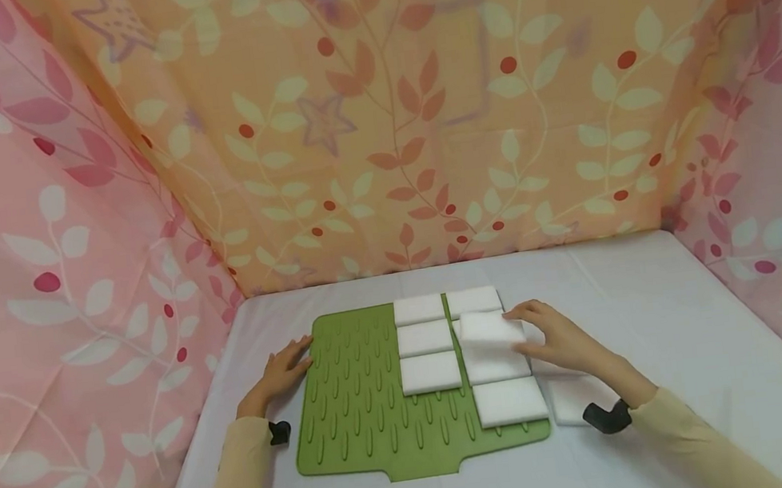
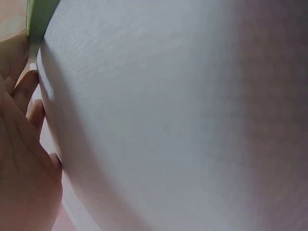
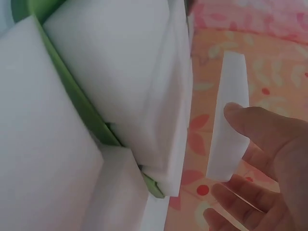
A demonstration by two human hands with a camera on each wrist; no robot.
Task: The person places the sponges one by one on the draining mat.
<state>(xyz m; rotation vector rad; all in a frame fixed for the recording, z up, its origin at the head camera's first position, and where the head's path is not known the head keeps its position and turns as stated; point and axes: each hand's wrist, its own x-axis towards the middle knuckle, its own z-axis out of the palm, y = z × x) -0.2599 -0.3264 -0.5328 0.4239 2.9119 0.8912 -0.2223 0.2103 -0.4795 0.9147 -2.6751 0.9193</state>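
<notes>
My right hand (image 1: 565, 341) pinches a white sponge block (image 1: 490, 325) between thumb and fingers, raised over the right side of a green ridged mat (image 1: 350, 393). In the right wrist view, the thumb of the right hand (image 3: 276, 144) presses one face of the held block (image 3: 228, 125). More white blocks lie on the mat: three in one column (image 1: 431, 372), others in a column to the right (image 1: 512, 402), partly hidden under the held one. My left hand (image 1: 283, 373) touches the mat's left edge with extended fingers; the left wrist view shows its fingertips beside the green edge (image 2: 41, 17).
White blocks (image 1: 578, 400) lie on the white-covered table (image 1: 724, 367) right of the mat, partly behind the right wrist. A black wrist camera sits under each forearm. Floral cloth (image 1: 424, 152) walls the back and both sides.
</notes>
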